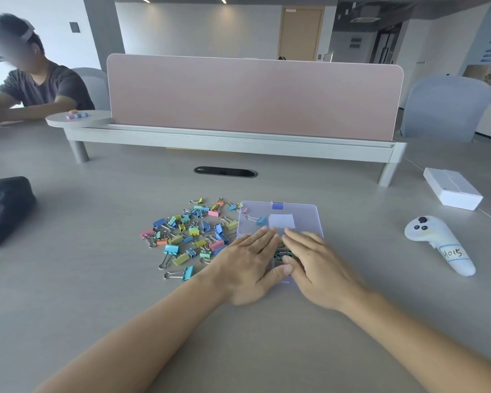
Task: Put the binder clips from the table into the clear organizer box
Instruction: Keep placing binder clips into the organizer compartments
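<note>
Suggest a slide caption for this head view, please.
Both hands, left and right, rest flat on the closed clear box; colourful binder clips lie scattered on the table beside it.

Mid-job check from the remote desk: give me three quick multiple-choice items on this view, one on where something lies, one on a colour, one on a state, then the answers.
1. Where is the pile of binder clips relative to the clear organizer box?
A. To its left
B. To its right
C. Behind the divider

2. What colour is the desk divider?
A. Green
B. Pink
C. Black

3. How are the hands placed?
A. Both flat on the box
B. Both raised in the air
C. Both on the game controller

Answers: 1 A, the clips lie on the table left of the box. 2 B, the panel is pale pink. 3 A, the left hand and right hand rest open on the box.
</note>
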